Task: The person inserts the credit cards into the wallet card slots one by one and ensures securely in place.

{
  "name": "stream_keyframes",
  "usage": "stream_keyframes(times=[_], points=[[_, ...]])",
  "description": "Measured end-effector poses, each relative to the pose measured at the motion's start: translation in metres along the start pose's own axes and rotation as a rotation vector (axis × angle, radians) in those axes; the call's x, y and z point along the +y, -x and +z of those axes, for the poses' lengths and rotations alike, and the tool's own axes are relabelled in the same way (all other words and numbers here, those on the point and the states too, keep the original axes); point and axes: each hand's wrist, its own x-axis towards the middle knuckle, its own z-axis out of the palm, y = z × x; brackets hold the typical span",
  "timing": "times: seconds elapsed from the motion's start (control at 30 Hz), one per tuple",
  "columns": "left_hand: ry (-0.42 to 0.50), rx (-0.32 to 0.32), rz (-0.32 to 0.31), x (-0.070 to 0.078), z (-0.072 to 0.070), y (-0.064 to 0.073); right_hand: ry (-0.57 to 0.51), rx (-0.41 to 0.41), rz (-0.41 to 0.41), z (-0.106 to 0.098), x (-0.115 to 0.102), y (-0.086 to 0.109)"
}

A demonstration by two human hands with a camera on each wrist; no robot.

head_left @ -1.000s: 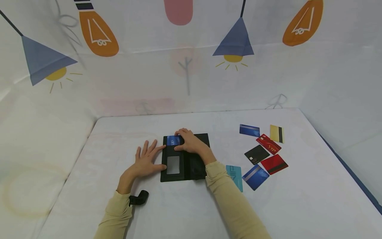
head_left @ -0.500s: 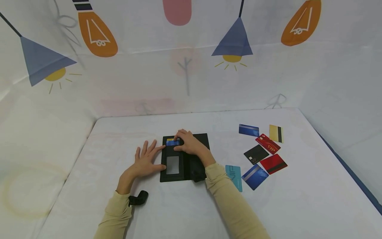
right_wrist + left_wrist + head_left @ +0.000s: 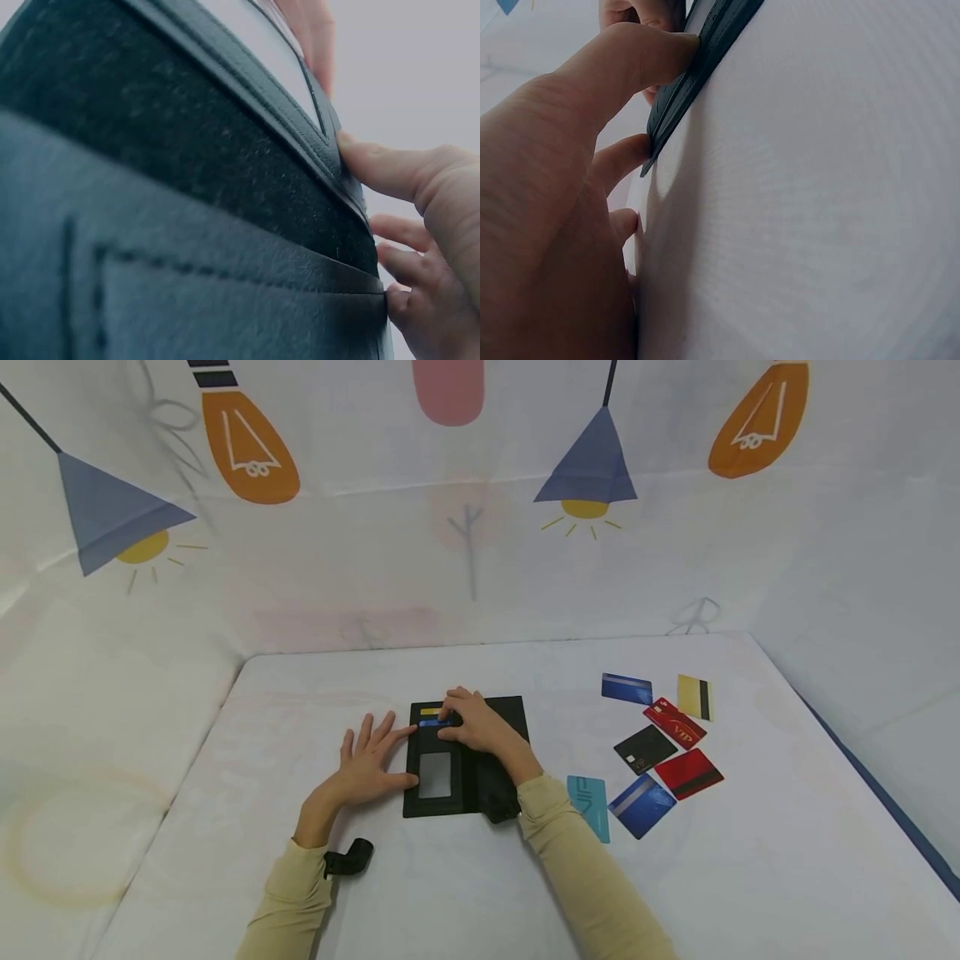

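Note:
A black card wallet (image 3: pixel 435 810) lies spread on the white table, a clear window in its lower left half. Above the window a narrow strip of a blue card (image 3: pixel 429 723) shows out of a slot, with a thin yellow card edge (image 3: pixel 431 712) above it. My right hand (image 3: pixel 480 724) reaches over the wallet, index finger bent at the blue card and thumb on the pocket just below. In the right wrist view its thumb (image 3: pixel 390 166) touches the wallet. My left hand (image 3: pixel 367 767) has its fingers spread, with index finger and thumb pressing the wallet's left edge.
Right of the wallet lie several loose cards: a teal card (image 3: pixel 589 806), a striped blue card (image 3: pixel 642 806), a black card (image 3: pixel 646 748), two red ones, another blue card (image 3: pixel 627 688) and a yellow card (image 3: pixel 695 697). A black wrist device (image 3: pixel 349 857) sits at my left sleeve.
The blue card has slid down into its slot under my right fingers, from a wide face to a narrow strip, baring the yellow edge above. My left hand stays in place.

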Motion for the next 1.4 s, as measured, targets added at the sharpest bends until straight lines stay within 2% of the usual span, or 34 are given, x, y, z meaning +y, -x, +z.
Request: stream_keyframes(times=[0.27, 0.53, 0.73, 1.0, 1.2, 1.4], points=[[0.01, 0.004, 0.015, 0.001, 0.005, 0.0, 0.065, -0.015, 0.025, 0.001, 0.0, 0.011], [0.011, -0.005, 0.015, 0.004, 0.005, 0.0, 0.003, -0.013, 0.083, -0.006, 0.001, 0.024], [0.009, -0.007, 0.004, 0.004, 0.004, 0.001, -0.025, 0.017, 0.092, -0.015, 0.005, 0.034], [0.013, -0.001, 0.001, 0.004, 0.003, 0.002, -0.072, 0.046, 0.103, -0.033, 0.014, 0.052], [0.013, 0.01, -0.006, 0.002, 0.001, 0.003, -0.056, 0.069, 0.115, -0.05, 0.024, 0.066], [0.007, 0.012, -0.007, 0.002, 0.001, 0.002, -0.043, 0.123, 0.165, -0.069, 0.038, 0.082]])
